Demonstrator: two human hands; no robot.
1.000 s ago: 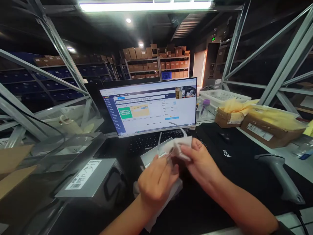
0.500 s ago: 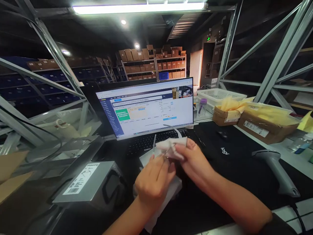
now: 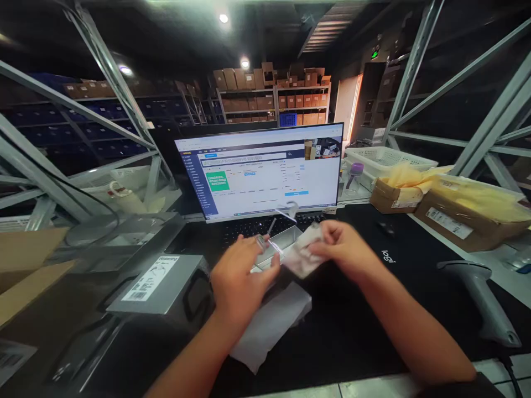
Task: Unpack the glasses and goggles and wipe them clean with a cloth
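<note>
My right hand (image 3: 338, 246) is closed on a crumpled whitish pouch (image 3: 305, 257), slightly blurred, above the black mat. Left of it, my left hand (image 3: 240, 273) has its thumb apart from its fingers, over the near left side of an open grey box (image 3: 288, 237). A small shiny piece by its fingertips is too unclear to name. A thin grey strip (image 3: 271, 226) and a pale curved strip (image 3: 291, 211) stick up around the box. Below my hands lies a sheet of white wrapping paper (image 3: 271, 326).
A closed grey box (image 3: 160, 284) with a white label stands at left, near an open carton (image 3: 31, 276). Behind are a keyboard and a monitor (image 3: 257, 177). At right sit a mouse (image 3: 385, 228), a barcode scanner (image 3: 477, 298), cartons of yellow packaging (image 3: 468, 204) and a white basket (image 3: 390, 165).
My hands have moved apart, the right carrying the pouch away from the left. The left hand's fingers have opened out. More of the open box and the wrapping paper shows; the view has shifted.
</note>
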